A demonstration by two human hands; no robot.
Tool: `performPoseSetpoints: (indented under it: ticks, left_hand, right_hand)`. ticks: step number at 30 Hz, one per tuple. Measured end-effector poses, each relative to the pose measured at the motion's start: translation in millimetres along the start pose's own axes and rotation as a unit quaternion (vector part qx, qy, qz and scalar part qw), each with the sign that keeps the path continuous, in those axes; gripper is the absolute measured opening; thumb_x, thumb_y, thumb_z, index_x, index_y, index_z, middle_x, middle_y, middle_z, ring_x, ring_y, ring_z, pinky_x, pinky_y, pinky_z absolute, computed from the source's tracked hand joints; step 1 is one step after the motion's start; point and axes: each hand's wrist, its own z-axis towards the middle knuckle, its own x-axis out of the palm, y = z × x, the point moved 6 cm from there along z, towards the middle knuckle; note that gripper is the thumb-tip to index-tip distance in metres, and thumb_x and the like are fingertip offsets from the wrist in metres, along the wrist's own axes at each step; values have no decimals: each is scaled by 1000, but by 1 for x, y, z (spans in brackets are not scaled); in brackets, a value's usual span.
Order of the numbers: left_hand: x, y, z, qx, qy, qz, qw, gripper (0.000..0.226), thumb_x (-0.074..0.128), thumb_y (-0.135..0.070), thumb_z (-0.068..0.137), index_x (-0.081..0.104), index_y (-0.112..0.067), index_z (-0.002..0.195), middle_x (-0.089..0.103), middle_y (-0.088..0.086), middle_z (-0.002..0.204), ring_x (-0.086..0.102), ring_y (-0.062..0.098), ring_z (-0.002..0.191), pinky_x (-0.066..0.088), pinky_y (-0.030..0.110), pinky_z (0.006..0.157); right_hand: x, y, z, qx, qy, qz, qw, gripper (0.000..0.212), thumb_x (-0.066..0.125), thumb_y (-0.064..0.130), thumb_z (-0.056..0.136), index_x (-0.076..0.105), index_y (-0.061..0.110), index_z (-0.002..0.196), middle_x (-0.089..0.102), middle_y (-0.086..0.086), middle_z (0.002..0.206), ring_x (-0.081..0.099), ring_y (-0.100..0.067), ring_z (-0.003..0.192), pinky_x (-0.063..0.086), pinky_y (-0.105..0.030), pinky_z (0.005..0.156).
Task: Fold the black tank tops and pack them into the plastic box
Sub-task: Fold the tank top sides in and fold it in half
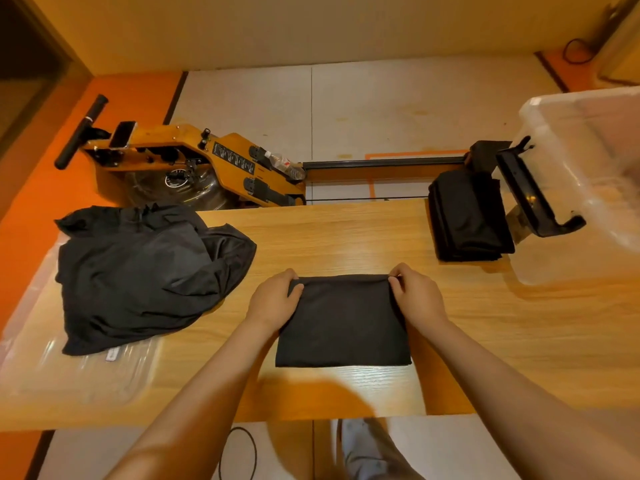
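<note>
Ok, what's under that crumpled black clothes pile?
Beneath the crumpled black fabric pile, a clear plastic sheet shows on the wooden table; anything under its middle is hidden.

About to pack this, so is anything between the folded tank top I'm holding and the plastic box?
Partly. The stack of folded tank tops sits just left of the plastic box, close to the straight line from the folded tank top that your left hand and right hand pinch. Lifting over it should clear.

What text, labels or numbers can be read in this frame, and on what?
Nothing is legible.
Black panel on the rowing machine: white print, too small.
Round dial below it: blurred.
White tag by the unfolded tank tops: blurred.
Bottle label: blurred.
</note>
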Motion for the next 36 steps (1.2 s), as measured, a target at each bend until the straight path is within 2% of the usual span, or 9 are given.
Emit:
performPoseSetpoints:
  ticks: [7, 13, 17, 23, 26, 28, 31, 33, 36]
  left_hand:
    - [-7, 0, 3, -11, 12, -25, 1000, 19, 49, -21, 96, 42, -13, 81, 48, 1, 61, 49, 23, 63, 27, 34, 53]
    - [-12, -5, 4, -5, 11, -9, 1000, 17, 48, -21, 97, 40, -13, 83, 47, 1, 63, 49, 26, 64, 28, 35, 54]
    - [-11, -6, 4, 7, 19, 6, 1000, 16, 45, -22, 99, 40, -13, 86, 48, 0, 64, 50, 26, 65, 27, 35, 53]
    - [-10, -6, 12, 5, 18, 46, 999, 14, 44, -23, 99, 42, -12, 91, 49, 0, 67, 52, 27, 68, 33, 34, 56]
    - [-11, -6, 8, -28, -8, 99, 995, 15, 43, -23, 98, 44, -9, 103, 54, 5, 80, 57, 30, 76, 37, 34, 57]
    - [-19, -9, -2, -44, -95, 153, 983, 25, 47, -25, 97, 48, -5, 112, 57, 9, 96, 57, 30, 89, 41, 36, 64]
    - [-10, -28, -26, -6, -191, 163, 968, 44, 52, -30, 96, 50, -2, 130, 55, 16, 128, 51, 32, 118, 44, 42, 94]
    - [23, -44, -38, 39, -152, 169, 973, 52, 47, -30, 96, 44, -4, 140, 45, 14, 146, 42, 30, 135, 34, 41, 110]
    - [66, -50, -46, 46, -87, 173, 980, 59, 33, -32, 93, 43, -2, 142, 37, 15, 151, 36, 27, 140, 20, 40, 115]
  right_hand:
    - [-3, 10, 3, -2, -12, -83, 996, 21, 41, 26, 101, 51, 9, 105, 65, -11, 73, 60, -34, 64, 39, -33, 52]
    - [-13, 32, -11, -44, -56, -102, 992, 20, 50, 24, 98, 53, 16, 116, 68, -4, 95, 63, -28, 64, 47, -32, 54]
    - [-6, 31, -5, -24, -40, -100, 994, 21, 45, 22, 100, 50, 16, 120, 66, -5, 106, 64, -31, 72, 44, -34, 59]
    - [3, 15, 2, 11, -33, -94, 995, 16, 47, 13, 98, 49, 14, 114, 65, -8, 99, 63, -31, 73, 40, -32, 58]
    - [-1, 15, 3, 13, -56, -82, 995, 17, 50, 16, 98, 51, 12, 114, 62, -11, 103, 60, -31, 77, 40, -33, 60]
    - [-17, 18, -1, 24, -139, -68, 988, 23, 55, 18, 94, 55, 9, 115, 59, -12, 105, 57, -29, 88, 43, -38, 72]
    - [-25, 37, -20, -10, -224, -53, 973, 26, 54, 18, 92, 57, 8, 116, 58, -12, 112, 53, -27, 106, 39, -41, 91]
    - [2, 59, -37, -85, -179, -67, 978, 33, 46, 21, 94, 59, 8, 122, 58, -13, 126, 50, -29, 121, 33, -42, 102]
    - [59, 70, -57, -166, -45, -138, 975, 51, 31, 31, 95, 50, 13, 139, 45, -8, 147, 36, -24, 140, 21, -42, 113]
